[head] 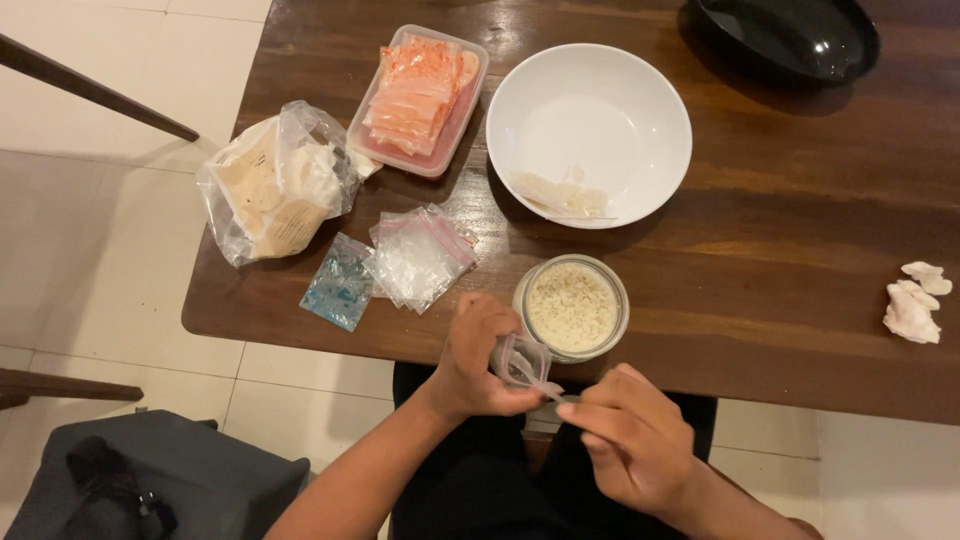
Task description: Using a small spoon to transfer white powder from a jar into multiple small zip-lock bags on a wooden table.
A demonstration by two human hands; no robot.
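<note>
Both hands work at the near edge of the desk (800,300), just over the person's lap. Left hand (478,360) has its fingers curled around a small clear plastic bag (520,358), gripping it from the side, while the right hand (635,440) pinches the bag's lower edge between thumb and forefinger — the other fingers folded loosely under. That little bag sits between the two hands, touching the rim of a glass jar (572,306) filled with pale grains, which stands at the near edge.

Left of the jar lie a few empty clear bags (418,255) with pink strips and a small blue-tinted bag (338,282). Toward the left edge rests a larger crumpled plastic bag (275,185) holding paper and white stuff. Behind these stands a clear tub (420,95) of orange and white sticks, and beside it a white bowl (588,130) with a few pale scraps inside. A black dish (790,35) sits at the far right corner — white crumpled bits (915,300) lie by the right edge.
</note>
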